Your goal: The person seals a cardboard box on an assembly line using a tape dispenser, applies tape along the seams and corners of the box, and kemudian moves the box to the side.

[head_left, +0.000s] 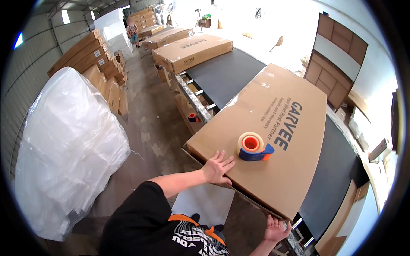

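A large flat cardboard box [252,106] with dark printing lies in front of me on a conveyor. My left hand [217,168] rests on its near left edge, fingers spread over the top face. At the near right corner, my right hand [275,230] is closed with its fingers curled against the box. A small shiny clear patch, perhaps tape, shows by its thumb. On top of the box, just right of my left hand, sits a blue and orange tape dispenser [256,154] with a roll of tape on it.
The black conveyor belt [228,70] runs away with more cartons [192,49] on it. Plastic-wrapped white material [70,153] stands at left, before stacked cartons [92,55]. Another tape dispenser [193,117] lies beneath the conveyor's side. A person [132,32] stands far back.
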### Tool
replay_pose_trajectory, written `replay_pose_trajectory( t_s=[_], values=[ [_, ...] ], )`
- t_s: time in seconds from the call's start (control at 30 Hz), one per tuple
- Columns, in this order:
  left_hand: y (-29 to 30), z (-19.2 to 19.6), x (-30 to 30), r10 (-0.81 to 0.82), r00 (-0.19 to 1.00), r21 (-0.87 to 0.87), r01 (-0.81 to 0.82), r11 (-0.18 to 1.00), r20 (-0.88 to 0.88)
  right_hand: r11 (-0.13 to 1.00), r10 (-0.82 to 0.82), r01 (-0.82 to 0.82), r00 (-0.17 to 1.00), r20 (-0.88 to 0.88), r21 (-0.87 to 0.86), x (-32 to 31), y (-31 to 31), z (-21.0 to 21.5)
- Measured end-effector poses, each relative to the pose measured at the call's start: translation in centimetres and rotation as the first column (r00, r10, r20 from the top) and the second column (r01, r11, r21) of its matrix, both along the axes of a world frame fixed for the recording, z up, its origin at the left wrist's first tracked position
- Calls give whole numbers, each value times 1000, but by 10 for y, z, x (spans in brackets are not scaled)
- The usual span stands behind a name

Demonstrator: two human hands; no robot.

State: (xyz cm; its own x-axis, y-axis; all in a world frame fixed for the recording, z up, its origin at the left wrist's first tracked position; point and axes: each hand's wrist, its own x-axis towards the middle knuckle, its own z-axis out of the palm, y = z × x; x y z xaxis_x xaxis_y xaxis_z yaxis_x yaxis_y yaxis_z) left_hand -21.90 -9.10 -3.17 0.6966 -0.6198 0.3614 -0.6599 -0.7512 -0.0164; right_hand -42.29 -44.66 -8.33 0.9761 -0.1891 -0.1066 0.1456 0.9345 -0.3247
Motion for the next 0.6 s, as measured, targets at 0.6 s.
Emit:
replay_pose_trajectory(
  t_s=[0.6],
  values=[
    [-77,-15,23,-495,844,-15,503,864,-206,-842,-457,-8,545,704,-540,90,1,0]
  ],
)
